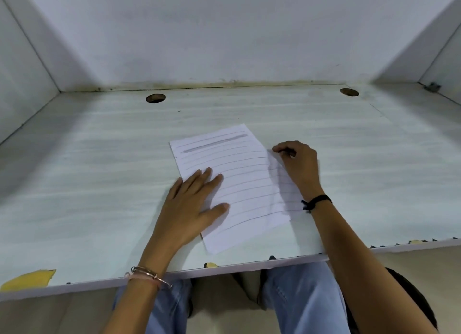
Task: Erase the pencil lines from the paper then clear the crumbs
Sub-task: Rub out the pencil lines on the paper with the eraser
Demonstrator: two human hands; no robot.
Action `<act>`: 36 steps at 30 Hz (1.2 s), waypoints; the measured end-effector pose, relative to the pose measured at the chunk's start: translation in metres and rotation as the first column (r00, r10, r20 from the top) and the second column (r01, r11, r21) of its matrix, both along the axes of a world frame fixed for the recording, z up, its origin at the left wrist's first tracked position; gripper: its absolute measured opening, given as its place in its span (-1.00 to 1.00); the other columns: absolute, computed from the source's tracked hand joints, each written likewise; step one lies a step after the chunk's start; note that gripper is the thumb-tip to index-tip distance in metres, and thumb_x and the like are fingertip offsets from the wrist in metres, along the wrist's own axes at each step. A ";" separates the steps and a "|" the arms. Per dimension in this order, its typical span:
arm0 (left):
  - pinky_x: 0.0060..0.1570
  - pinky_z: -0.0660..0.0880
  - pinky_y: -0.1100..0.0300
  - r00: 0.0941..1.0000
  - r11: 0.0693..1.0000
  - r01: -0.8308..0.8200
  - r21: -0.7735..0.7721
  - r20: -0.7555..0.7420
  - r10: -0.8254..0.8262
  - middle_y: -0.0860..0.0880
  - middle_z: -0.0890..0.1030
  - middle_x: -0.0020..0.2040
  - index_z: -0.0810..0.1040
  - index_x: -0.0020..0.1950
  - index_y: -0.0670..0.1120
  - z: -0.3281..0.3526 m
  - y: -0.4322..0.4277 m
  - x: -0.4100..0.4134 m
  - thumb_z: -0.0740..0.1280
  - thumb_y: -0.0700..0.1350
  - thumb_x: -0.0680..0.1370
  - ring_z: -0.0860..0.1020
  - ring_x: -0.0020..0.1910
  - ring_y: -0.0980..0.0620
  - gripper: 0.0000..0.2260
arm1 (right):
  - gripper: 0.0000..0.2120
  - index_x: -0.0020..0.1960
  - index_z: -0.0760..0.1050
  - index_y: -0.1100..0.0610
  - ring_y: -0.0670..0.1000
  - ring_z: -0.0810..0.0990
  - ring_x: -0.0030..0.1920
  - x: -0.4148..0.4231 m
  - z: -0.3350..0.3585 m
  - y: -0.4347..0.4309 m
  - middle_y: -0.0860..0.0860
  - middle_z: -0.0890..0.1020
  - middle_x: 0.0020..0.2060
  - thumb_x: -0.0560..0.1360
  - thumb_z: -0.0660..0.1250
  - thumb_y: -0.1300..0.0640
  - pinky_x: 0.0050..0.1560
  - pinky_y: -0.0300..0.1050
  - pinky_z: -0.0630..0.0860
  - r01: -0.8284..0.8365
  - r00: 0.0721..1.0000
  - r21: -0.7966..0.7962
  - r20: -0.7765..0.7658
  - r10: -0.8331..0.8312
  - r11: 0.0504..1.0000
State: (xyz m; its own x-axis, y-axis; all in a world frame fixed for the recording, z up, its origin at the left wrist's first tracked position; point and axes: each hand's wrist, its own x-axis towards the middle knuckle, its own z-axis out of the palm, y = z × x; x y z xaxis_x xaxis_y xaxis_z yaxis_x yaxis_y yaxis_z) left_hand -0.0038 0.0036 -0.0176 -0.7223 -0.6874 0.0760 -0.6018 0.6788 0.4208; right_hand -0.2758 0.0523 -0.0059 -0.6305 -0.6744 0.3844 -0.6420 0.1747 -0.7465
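In the centre of the frame, slightly right, lies one sheet of paper (239,181) on the pale desk (99,174), turned at an angle with its far corner toward the upper right. It carries about a dozen thin pencil lines (249,184) and one thick grey smear (214,143) near its top edge.

The left hand (192,204) lies flat on the sheet's lower left part, fingers spread, probably to pin it against sliding. The right hand (296,164) sits at the right edge with fingertips curled and pinched together; the edge there is lifted, so it seems to be nipping the paper, though a small eraser inside cannot be ruled out. No eraser or crumbs are visible.

Outward, two round holes (155,98) sit near the desk's back edge.
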 end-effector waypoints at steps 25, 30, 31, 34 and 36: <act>0.29 0.21 -0.20 0.923 0.900 -0.365 -0.238 0.030 0.383 0.05 0.32 0.45 0.24 0.53 0.09 0.010 0.048 -0.023 0.01 0.24 0.62 0.25 0.39 -0.05 -0.49 | -0.85 -0.01 0.61 0.11 -0.12 0.62 -0.08 0.099 0.017 0.081 -0.12 0.68 -0.11 0.48 0.36 0.30 -0.10 -0.36 0.50 -0.393 0.919 0.025 0.040 0.391 0.919; 0.38 0.08 -0.35 0.929 0.905 -0.349 -0.245 0.039 0.369 -0.03 0.33 0.44 0.27 0.52 0.02 0.009 0.047 -0.021 0.03 0.23 0.62 0.18 0.47 -0.09 -0.47 | -0.82 -0.04 0.61 0.09 -0.14 0.57 -0.12 0.093 0.012 0.091 -0.10 0.64 -0.13 0.45 0.36 0.33 -0.11 -0.46 0.43 -0.375 0.922 0.125 -0.047 0.383 0.918; 0.42 -0.08 -0.38 0.944 0.916 -0.314 -0.251 0.021 0.329 -0.06 0.29 0.50 0.26 0.53 -0.01 0.007 0.045 -0.021 -0.01 0.25 0.61 0.10 0.53 -0.09 -0.43 | -0.79 -0.04 0.61 0.09 -0.15 0.58 -0.11 0.093 0.012 0.093 -0.10 0.64 -0.12 0.44 0.35 0.35 -0.09 -0.46 0.43 -0.385 0.918 0.116 -0.049 0.392 0.916; 0.47 -0.29 -0.25 0.999 0.975 -0.004 -0.221 0.045 0.015 0.00 -0.15 0.62 -0.04 0.61 0.07 0.004 0.039 -0.021 -0.22 0.32 0.53 -0.23 0.58 0.01 -0.32 | -0.72 -0.04 0.65 0.09 -0.13 0.60 -0.08 0.094 0.012 0.097 -0.09 0.65 -0.12 0.42 0.32 0.42 -0.05 -0.42 0.46 -0.412 0.908 0.096 -0.042 0.417 0.906; 0.51 -0.29 -0.14 0.982 0.978 0.168 -0.123 0.111 -0.155 0.11 -0.28 0.59 -0.21 0.58 0.21 0.005 0.037 -0.020 -0.30 0.34 0.47 -0.29 0.55 0.13 -0.33 | -0.73 -0.03 0.65 0.07 -0.09 0.60 -0.11 0.093 0.013 0.097 -0.10 0.66 -0.14 0.43 0.34 0.39 -0.06 -0.40 0.47 -0.404 0.911 0.101 -0.038 0.410 0.909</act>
